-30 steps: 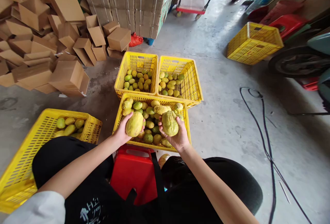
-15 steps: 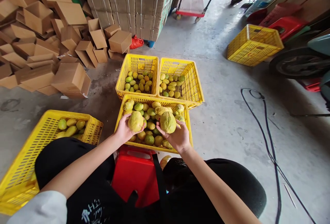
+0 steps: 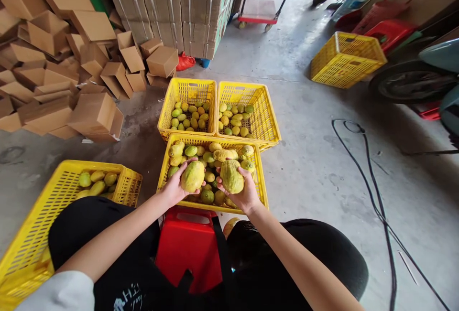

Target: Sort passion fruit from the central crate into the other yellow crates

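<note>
My left hand [image 3: 175, 187] is wrapped round a yellow-green fruit [image 3: 192, 177]. Another one, greener and ribbed [image 3: 232, 176], sits in the fingers of my right hand [image 3: 249, 194]. Both fruits are held side by side, a little apart, above the near yellow crate [image 3: 264, 184], which holds many yellow and green fruits. Behind it, two more yellow crates, one on the left [image 3: 162, 110] and one on the right [image 3: 270, 110], have smaller fruits on their bottoms. My hands hide part of the fruit in the near crate.
A yellow crate with fruits [image 3: 46, 201] stands by my left leg. A red stool [image 3: 188, 249] is between my legs. Cardboard boxes [image 3: 93, 112] are heaped at the left. Farther off are a trolley [image 3: 258, 9], another yellow crate [image 3: 346, 60] and a black cable [image 3: 371, 172].
Both hands still hold their fruits, which have turned a little in the fingers and come slightly closer together. The view has shifted slightly.
</note>
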`<state>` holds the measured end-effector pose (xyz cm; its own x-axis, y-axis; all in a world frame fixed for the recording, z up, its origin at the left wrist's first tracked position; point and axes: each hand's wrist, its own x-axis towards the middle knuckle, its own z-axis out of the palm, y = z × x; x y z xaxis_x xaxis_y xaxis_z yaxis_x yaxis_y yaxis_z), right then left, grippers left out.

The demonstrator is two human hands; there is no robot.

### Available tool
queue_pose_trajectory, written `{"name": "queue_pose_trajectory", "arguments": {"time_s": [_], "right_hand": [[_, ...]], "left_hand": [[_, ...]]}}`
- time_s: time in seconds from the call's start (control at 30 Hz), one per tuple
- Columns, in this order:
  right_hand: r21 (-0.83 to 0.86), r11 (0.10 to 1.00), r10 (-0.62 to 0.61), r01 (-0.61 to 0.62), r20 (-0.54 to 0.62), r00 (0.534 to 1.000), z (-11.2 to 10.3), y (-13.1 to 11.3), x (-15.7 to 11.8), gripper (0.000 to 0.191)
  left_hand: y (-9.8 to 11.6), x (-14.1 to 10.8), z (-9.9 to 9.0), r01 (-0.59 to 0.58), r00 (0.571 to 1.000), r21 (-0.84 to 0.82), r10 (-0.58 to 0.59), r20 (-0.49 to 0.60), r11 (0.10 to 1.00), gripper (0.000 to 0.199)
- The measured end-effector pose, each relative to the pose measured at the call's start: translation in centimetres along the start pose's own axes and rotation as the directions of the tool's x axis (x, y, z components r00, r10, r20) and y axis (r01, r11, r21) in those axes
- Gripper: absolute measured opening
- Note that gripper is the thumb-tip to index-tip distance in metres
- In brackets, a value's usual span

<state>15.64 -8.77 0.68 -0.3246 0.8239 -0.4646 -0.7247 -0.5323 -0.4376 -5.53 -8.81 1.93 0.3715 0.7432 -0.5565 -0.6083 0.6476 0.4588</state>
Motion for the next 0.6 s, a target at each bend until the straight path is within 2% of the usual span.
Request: {"name": "queue_pose_trajectory", "arguments": {"time_s": [0.13,0.23,0.37,0.47,0.6], "right_hand": [[0.025,1.000,0.018,-0.018,-0.016,1.000,-0.1,0.0,0.2,0.038],[0.034,0.999,0.042,-0.043,0.026,0.999,-0.5,-0.1,0.4,0.037],[-0.015,0.991,0.136,-0.135,0.063,0.989,-0.9,0.2,0.5,0.030],[-0.030,0.980,0.196,-0.195,0.008,0.981,-1.1,0.5,0.4,0.035],[-0.015,0.980,0.196,-0.197,-0.062,0.979,-1.2,0.7,0.2,0.038]], "left_hand": [[-0.1,0.3,0.1,0.013,0.991,-0.030,-0.017,-0.132,0.999,0.037],[0.0,0.6,-0.1,-0.028,0.975,-0.031,0.021,-0.223,0.999,0.036],[0.5,0.7,-0.1,-0.076,0.943,-0.063,0.051,-0.329,0.995,0.025],[0.7,0.5,0.1,-0.055,0.944,-0.116,0.014,-0.329,0.992,0.024],[0.8,0.1,0.4,-0.020,0.952,-0.170,-0.034,-0.305,0.985,0.033]]}}
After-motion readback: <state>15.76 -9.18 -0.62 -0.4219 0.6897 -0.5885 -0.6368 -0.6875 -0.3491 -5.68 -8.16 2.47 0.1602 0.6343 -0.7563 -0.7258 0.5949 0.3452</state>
